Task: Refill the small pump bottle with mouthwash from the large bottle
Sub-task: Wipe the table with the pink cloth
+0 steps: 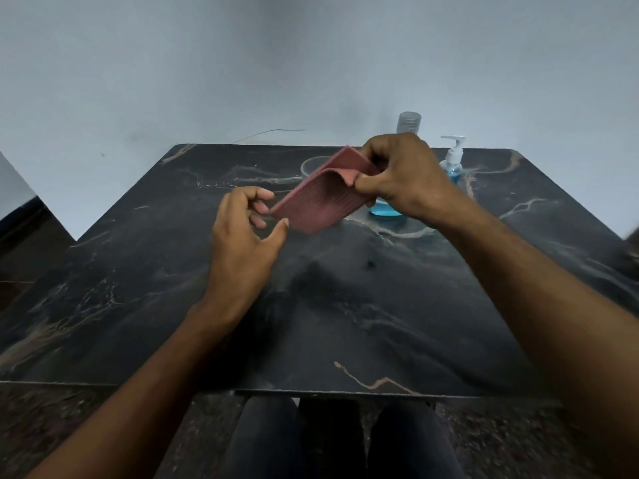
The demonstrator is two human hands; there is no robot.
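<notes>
My right hand (401, 174) pinches the folded upper edge of a pink ribbed cloth (316, 202), held in the air above the table. My left hand (242, 233) is by the cloth's lower left corner, fingers loosely curled, fingertips at the corner and thumb apart from it. The large bottle stands behind my right hand; only its silver cap (409, 122) and its base with blue mouthwash (385, 209) show. The small pump bottle (451, 165), white pump and blue liquid inside, stands upright just right of it.
A dark marble table (345, 305) carries everything. A clear round bowl (311, 166) sits at the back, partly hidden by the cloth. A pale wall rises close behind the table's far edge. My legs show under the near edge.
</notes>
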